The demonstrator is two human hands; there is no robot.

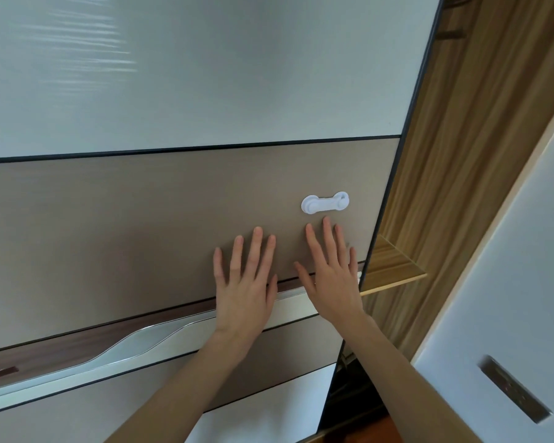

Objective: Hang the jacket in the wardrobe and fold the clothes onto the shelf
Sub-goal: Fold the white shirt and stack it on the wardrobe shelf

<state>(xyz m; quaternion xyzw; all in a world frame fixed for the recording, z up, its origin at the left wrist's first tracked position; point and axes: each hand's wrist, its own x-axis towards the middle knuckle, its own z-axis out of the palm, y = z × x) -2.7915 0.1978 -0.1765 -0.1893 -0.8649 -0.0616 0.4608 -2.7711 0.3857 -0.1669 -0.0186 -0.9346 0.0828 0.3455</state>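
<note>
The wardrobe's sliding door (141, 219) fills most of the view, with a white upper panel, a taupe middle band and a silver wavy handle strip (135, 340). My left hand (245, 282) and my right hand (331, 276) lie flat on the taupe band, fingers spread, holding nothing. Both sit near the door's right edge, just below a white plastic child-safety latch (325, 203). To the right of the door edge, a gap shows the wardrobe's wood-grain interior (445, 155) and a wooden shelf (394, 270). No jacket or clothes are in view.
A second white door panel (509, 282) with a recessed metal handle (514, 388) stands at the right. Dark space and a strip of reddish floor (387, 426) show at the bottom of the gap.
</note>
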